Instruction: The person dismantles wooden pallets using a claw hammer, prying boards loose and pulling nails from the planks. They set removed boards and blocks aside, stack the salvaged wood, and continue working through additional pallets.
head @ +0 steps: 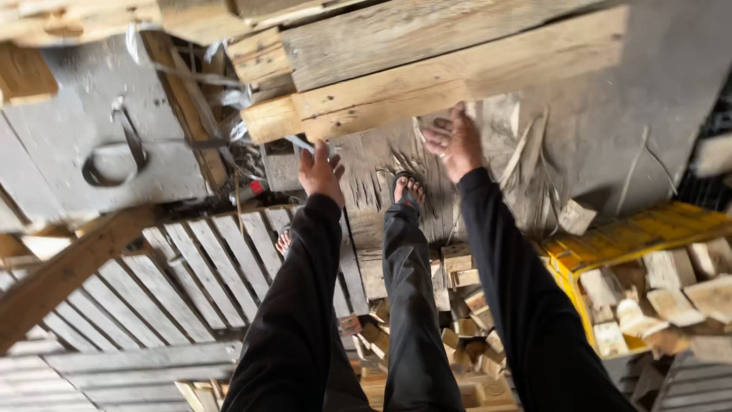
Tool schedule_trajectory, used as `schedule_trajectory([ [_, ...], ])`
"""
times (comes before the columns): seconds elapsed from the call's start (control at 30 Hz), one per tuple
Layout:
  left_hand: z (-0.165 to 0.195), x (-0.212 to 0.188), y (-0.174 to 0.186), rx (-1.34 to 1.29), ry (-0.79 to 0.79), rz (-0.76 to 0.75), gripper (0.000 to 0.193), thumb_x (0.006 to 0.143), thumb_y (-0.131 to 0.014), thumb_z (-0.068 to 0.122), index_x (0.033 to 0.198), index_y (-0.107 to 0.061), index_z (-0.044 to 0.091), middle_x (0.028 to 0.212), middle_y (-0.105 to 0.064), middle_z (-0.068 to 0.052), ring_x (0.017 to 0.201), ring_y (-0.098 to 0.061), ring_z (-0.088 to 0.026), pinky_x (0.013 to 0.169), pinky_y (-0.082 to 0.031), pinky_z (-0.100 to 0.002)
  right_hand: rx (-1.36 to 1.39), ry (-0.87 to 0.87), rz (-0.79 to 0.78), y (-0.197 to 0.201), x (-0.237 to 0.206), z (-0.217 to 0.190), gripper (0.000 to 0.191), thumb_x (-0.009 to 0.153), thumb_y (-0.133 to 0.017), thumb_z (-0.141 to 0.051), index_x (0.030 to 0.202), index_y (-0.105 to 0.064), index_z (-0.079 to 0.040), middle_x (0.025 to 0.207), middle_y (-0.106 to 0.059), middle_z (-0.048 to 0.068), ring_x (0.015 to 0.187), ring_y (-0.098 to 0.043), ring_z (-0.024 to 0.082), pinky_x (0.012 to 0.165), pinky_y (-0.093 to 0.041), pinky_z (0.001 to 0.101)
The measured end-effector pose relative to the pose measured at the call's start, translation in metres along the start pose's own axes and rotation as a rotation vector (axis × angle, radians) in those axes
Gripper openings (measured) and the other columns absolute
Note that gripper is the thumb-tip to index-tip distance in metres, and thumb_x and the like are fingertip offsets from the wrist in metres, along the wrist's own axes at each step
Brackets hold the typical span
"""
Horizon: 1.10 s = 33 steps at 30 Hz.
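Two hands (pixel 320 172) (pixel 455 141), one yellow crate (pixel 610 244), many wood offcuts (pixel 465 305).
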<state>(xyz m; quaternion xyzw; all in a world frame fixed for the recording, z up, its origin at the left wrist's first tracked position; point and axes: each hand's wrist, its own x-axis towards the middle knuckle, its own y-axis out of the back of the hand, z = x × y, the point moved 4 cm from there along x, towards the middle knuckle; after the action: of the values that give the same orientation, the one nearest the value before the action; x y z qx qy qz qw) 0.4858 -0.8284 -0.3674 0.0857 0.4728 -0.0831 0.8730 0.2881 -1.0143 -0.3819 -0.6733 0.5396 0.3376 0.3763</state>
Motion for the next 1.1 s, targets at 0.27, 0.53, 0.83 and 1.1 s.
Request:
schedule_trajectory([
  [0.27,-0.057,-0.121,0.026,0.496,-0.03,-0.534,0.05,0.096,-0.07,0.024,0.14,-0.059,0.001,0.123,-0.072,-0.009,0.101,-0.071,-0.013,0.079,-0.059,-0.029,0.173,0.008,-0.119,-0.009,-0.143,0.092,0.044,0.103,-0.062,-0.043,0.128,-0.062,-0.007,0.101,-0.07,0.007,0.081,-0.066,0.015,0.069,-0.053,0.03],
  [0.53,-0.056,-0.201,0.133,1.051,-0.131,-0.938,0.05,0.099,-0.067,0.025,0.141,-0.058,0.0,0.132,-0.067,-0.01,0.113,-0.066,-0.017,0.093,-0.055,-0.031,0.446,0.211,0.247,0.019,-0.305,0.203,0.047,0.101,-0.062,-0.039,0.131,-0.063,-0.003,0.102,-0.07,0.006,0.083,-0.066,0.014,0.073,-0.055,0.0321],
  [0.83,-0.027,-0.271,0.267,1.195,0.102,-1.493,0.052,0.099,-0.07,0.02,0.144,-0.057,0.0,0.131,-0.069,-0.01,0.12,-0.065,-0.019,0.103,-0.052,-0.032,0.805,0.278,0.446,-0.055,-0.473,0.353,0.041,0.101,-0.061,-0.03,0.13,-0.062,-0.001,0.105,-0.07,0.005,0.091,-0.068,0.012,0.079,-0.056,0.0282],
  [1.1,-0.092,-0.298,0.305,1.797,-0.218,-1.693,0.047,0.093,-0.073,0.016,0.137,-0.062,0.003,0.125,-0.068,-0.011,0.115,-0.069,-0.023,0.094,-0.057,-0.034,1.017,0.335,0.593,-0.045,-0.511,0.426,0.039,0.103,-0.061,-0.025,0.131,-0.063,0.002,0.106,-0.072,0.006,0.091,-0.069,0.013,0.079,-0.055,0.0254],
])
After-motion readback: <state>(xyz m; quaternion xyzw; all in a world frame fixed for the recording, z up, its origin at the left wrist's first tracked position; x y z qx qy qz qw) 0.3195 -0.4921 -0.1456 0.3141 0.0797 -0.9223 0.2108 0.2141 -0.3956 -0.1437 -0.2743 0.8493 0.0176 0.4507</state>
